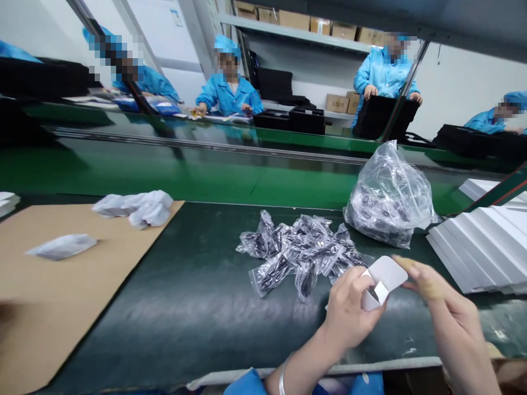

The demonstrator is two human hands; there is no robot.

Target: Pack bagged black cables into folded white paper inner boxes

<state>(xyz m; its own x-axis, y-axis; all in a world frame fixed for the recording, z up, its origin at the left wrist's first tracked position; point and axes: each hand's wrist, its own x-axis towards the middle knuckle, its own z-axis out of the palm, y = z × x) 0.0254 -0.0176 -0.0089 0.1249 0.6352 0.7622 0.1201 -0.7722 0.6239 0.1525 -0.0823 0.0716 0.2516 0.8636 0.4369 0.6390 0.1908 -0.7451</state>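
Note:
A small white cardboard box [373, 299] stands upright in my left hand [349, 304], whose fingers are wrapped round it. Its lid flap [387, 273] is raised, and a smaller inner flap shows at the opening. Something dark is visible inside, too small to name. My right hand [440, 296] has its thumb and fingers closed on the flap's right edge. Just beyond my left hand lies a pile of clear plastic bags [304, 249] with dark items in them; their kind cannot be made out.
A large clear bag [389, 203] of similar packets stands behind the pile. Flat white boxes [486, 247] are stacked at right. On the left, white wrapped pieces [140, 207] lie on a cardboard sheet [119, 269]. Several people in blue work across the green line [197, 175].

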